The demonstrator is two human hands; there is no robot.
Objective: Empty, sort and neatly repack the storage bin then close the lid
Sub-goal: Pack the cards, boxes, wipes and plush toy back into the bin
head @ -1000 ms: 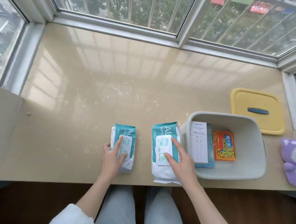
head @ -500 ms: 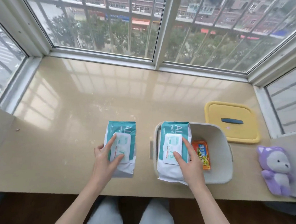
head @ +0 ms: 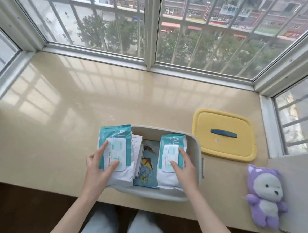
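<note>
On the desk (head: 49, 128), the left hand (head: 99, 165) held the left pack of wipes (head: 116, 150). Thumb and forefinger lay on its top and the other fingers curled round its outer edge. That pack sat over the left rim of the bin (head: 162, 195), seemingly not yet fully inside. To go in cleanly it probably needed shifting a little rightward and lowering flat, so its soft end would not catch on the rim.

Between the two packs, some white papers (head: 136, 146) and a blue printed booklet (head: 147, 168) lay in the middle of the bin. The papers looked tilted, so it seemed wise to press them flat first or keep the pack clear of them. Otherwise they might crumple.

The right pack of wipes (head: 172, 159) was inside the bin against its right wall. The right hand (head: 185, 169) gripped it the same way, thumb on top and fingers round the outer side. Seating both packs level and parallel would likely leave the top even enough for closing.

The yellow lid (head: 224, 135) lay on the desk just right of the bin, handle up, not yet fitted. A purple plush toy (head: 265, 197) lay further right, near the desk edge.
</note>
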